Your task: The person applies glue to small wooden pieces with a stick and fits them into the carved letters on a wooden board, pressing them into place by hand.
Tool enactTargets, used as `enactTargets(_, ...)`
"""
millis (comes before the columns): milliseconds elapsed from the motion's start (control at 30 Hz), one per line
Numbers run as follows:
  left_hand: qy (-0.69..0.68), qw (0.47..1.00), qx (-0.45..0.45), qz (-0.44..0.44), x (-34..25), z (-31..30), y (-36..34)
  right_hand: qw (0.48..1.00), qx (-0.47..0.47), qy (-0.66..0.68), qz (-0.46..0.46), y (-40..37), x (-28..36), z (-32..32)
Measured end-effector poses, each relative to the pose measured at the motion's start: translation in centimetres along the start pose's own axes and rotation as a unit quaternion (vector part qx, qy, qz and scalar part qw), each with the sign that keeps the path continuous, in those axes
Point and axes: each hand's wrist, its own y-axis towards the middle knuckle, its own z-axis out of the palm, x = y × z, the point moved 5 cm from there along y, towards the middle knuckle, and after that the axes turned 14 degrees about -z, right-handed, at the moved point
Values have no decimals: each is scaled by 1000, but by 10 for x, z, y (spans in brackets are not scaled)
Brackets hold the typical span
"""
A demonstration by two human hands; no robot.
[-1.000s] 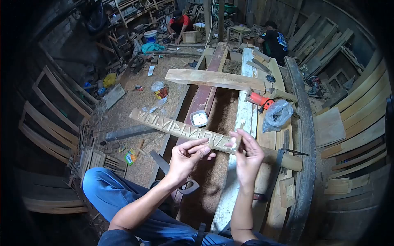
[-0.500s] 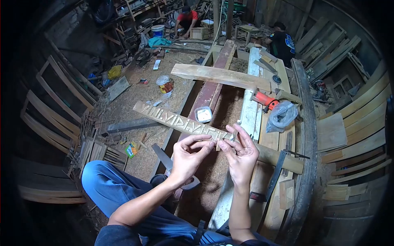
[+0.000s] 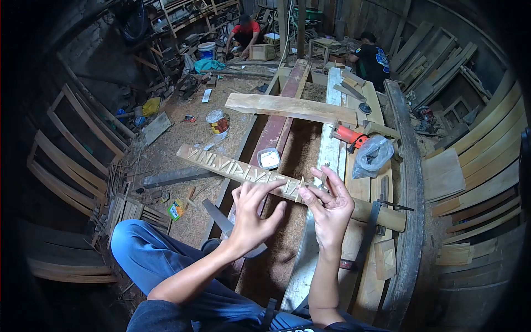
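Note:
A long wooden board (image 3: 184, 151) with raised letters reading roughly "VINI.VIDI.VICI" lies slantwise across the beams, just beyond my hands. My right hand (image 3: 332, 213) pinches a small pale pointed wooden piece (image 3: 302, 189) between thumb and fingertips, over the board's right part. A whitish smear or bit shows near its raised fingers. My left hand (image 3: 254, 213) is open, its fingers spread beside the board's lower edge and its thumb apart from the piece. Behind the board stands a small plastic tub (image 3: 269, 167) of white paste. Below my left hand a handsaw (image 3: 218, 217) is partly hidden.
An orange power tool (image 3: 349, 134) and a clear plastic bag (image 3: 373, 157) sit to the right. A plank (image 3: 287, 105) spans the beams farther off. A paint can (image 3: 217, 123) stands on the sawdust floor. Two people (image 3: 246, 36) crouch at the back. Curved slats line both sides.
My left hand has let go of the small wooden piece and spread its fingers, drawing slightly away. My right hand keeps the piece, now pointing upright. The view has shifted slightly.

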Motion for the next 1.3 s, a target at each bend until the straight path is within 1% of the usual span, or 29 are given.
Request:
enactTargets(33, 0, 1000, 0, 0, 0, 3, 0, 1000, 0, 3, 4, -1, 0, 1)
enactTargets(100, -46, 997, -31, 51, -6, 1, 0, 1000, 8, 10, 16, -2, -1, 3)
enactTargets(133, -62, 996, -5, 61, -6, 2, 1, 999, 17, 17, 28, -4, -2, 5)
enactTargets(167, -62, 996, -6, 61, -6, -1, 2, 999, 19, 18, 28, -4, -2, 6)
enactTargets(233, 17, 995, 35, 96, -10, -2, 2, 998, 47, 20, 41, -5, -1, 11)
enactTargets(367, 6, 995, 51, 82, -2, -7, 6, 997, 66, 15, 46, -4, 4, 15)
enactTargets(467, -12, 993, 61, 99, -6, -11, 9, 996, 77, 8, 38, -4, 6, 15)
enactTargets(533, 21, 991, 41, 127, -8, -13, 9, 996, 79, 11, 43, -3, 6, 13)
enactTargets(667, 27, 987, 52, 152, -5, -13, 12, 996, 80, 20, 44, -3, 5, 12)
enactTargets(733, 79, 974, 8, 214, -11, -17, 10, 996, 74, 18, 38, -4, 6, 11)
enactTargets(767, 80, 973, 10, 214, -10, -17, 11, 997, 69, 15, 31, -4, 6, 12)
enactTargets(800, 69, 973, -13, 219, -10, -18, 11, 997, 67, 15, 31, -5, 5, 13)
enactTargets(833, 58, 973, -36, 222, -10, -20, 11, 999, 47, 9, 7, -5, 6, 14)
enactTargets(867, 62, 977, -40, 201, -10, -22, 12, 999, 27, 3, -16, -5, 7, 13)
enactTargets(900, 62, 977, -40, 201, -9, -21, 12, 999, 28, 3, -16, -4, 7, 12)
enactTargets(967, 40, 985, -45, 163, 0, -19, 15, 999, 10, -32, -36, -2, 9, 7)
enactTargets(1000, 34, 990, -40, 132, 5, -19, 16, 999, 3, -22, -43, -1, 8, 5)
enactTargets(1233, 9, 994, -49, 100, 9, -19, 19, 1000, 12, 24, -6, -2, 4, -1)
enactTargets(1300, -8, 997, -34, 62, 14, -17, 20, 999, 14, 28, -22, 0, 6, -2)
